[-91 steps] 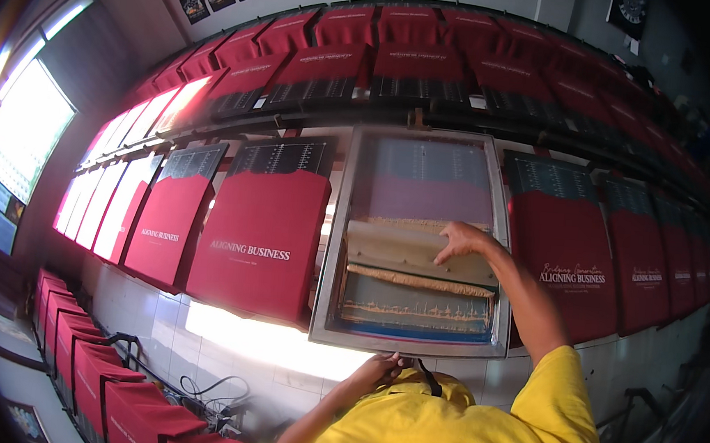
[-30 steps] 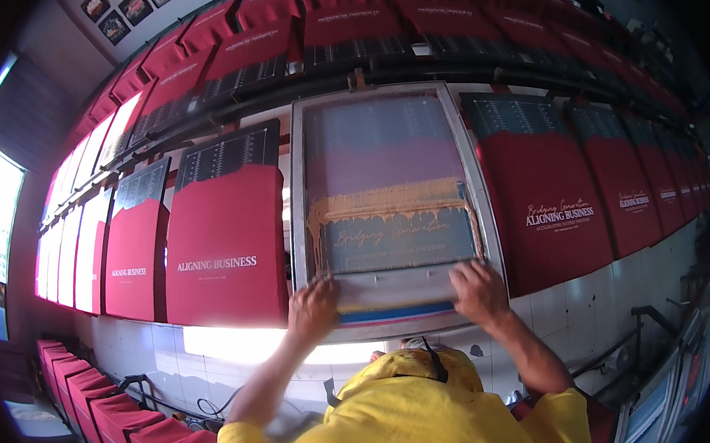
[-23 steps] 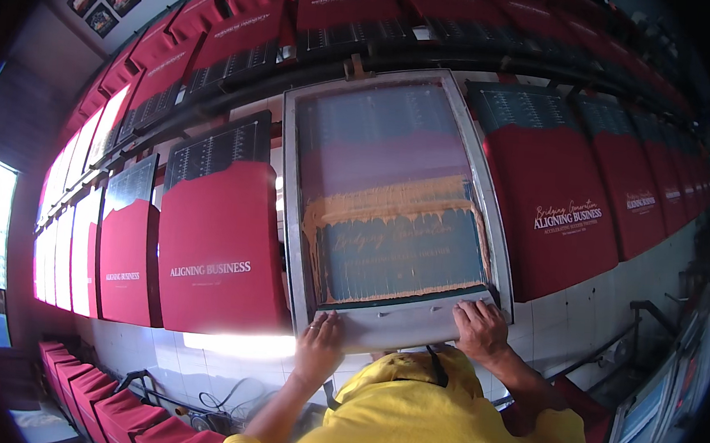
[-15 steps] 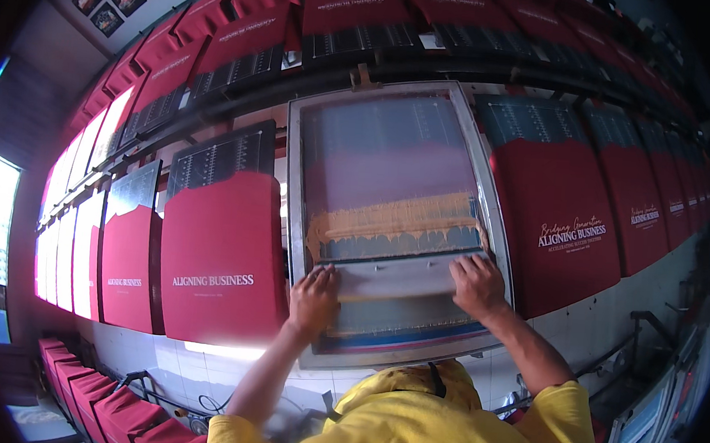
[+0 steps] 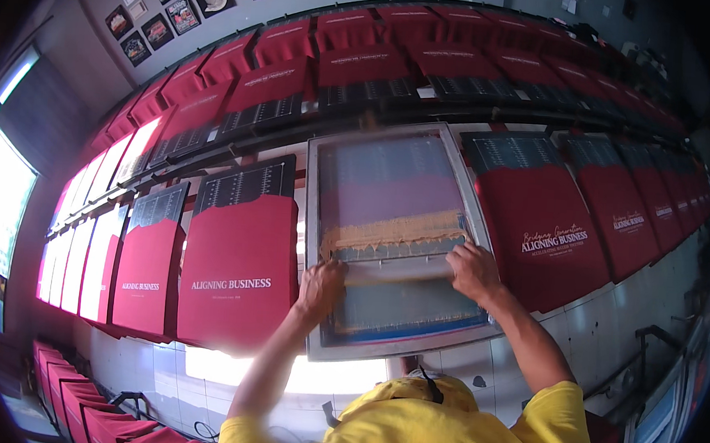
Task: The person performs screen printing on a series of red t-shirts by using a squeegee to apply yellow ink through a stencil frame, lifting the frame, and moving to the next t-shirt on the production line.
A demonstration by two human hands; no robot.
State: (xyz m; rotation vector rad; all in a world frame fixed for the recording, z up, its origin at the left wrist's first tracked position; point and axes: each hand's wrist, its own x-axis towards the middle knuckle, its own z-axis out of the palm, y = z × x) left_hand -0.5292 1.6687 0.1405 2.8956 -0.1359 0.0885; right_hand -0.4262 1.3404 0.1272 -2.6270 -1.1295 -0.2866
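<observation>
A framed printing screen (image 5: 315,186) lies in front of me over a board with red cloth showing through the mesh. Across its near half sits a wide pale squeegee (image 5: 393,271), with a band of orange-tan ink (image 5: 395,231) along its far side. My left hand (image 5: 320,291) is closed round the squeegee's left end, its fingers curled over the top. At the opposite end my right hand (image 5: 475,273) grips the same squeegee. The blade's lower edge is hidden by ink.
Red printed garments on dark boards stand to the left (image 5: 240,271) and right (image 5: 535,234). Further rows of red garments (image 5: 362,61) lie beyond a dark rail. Below left hang more red pieces (image 5: 110,427); a dark metal bar (image 5: 656,333) is at right.
My view has shifted, so the screen sits lower in the picture. The squeegee has moved slightly toward the far end, showing a narrower face. Both hands keep their hold.
</observation>
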